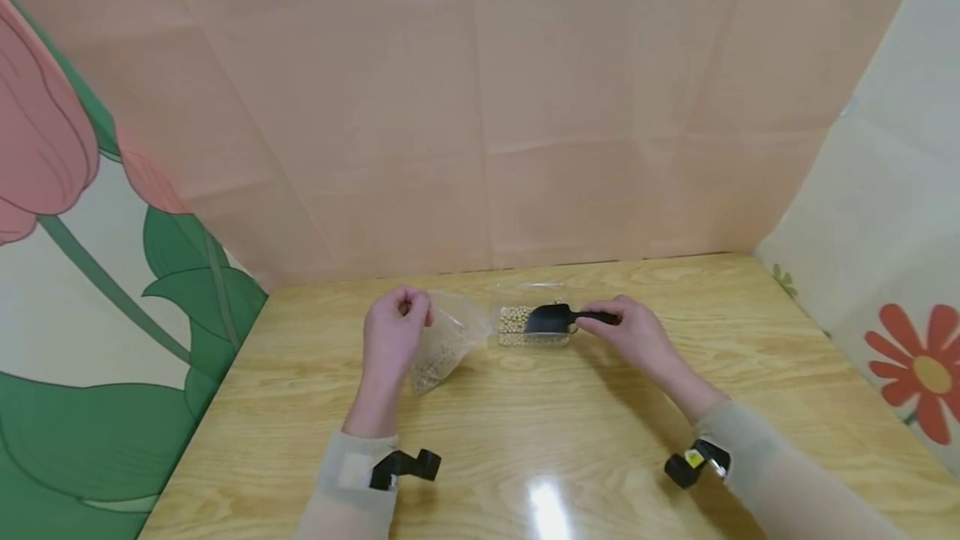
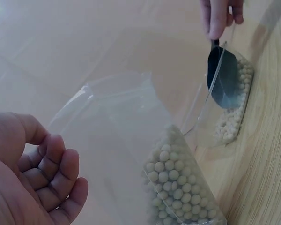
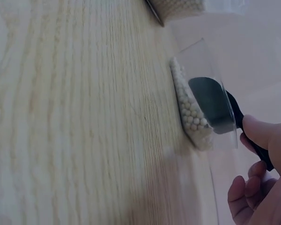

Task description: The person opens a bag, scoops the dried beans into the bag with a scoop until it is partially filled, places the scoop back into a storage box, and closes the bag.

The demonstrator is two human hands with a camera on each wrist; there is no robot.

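Note:
My left hand (image 1: 393, 325) pinches the top edge of a clear plastic bag (image 1: 450, 338), which hangs tilted with many pale round beads (image 2: 178, 187) in its lower part. To its right stands a clear box (image 1: 531, 338) with a layer of similar beads (image 3: 192, 115) on its bottom. In my right hand (image 1: 626, 330) is the handle of a black scoop (image 1: 550, 319). The scoop's blade dips inside the box, close to the beads, as the right wrist view also shows. Whether the blade carries any beads cannot be seen.
The wooden table (image 1: 510, 432) runs back to a pinkish covered wall (image 1: 480, 107). Flower-patterned panels (image 1: 930, 373) stand at both sides. A small black camera is strapped to each wrist.

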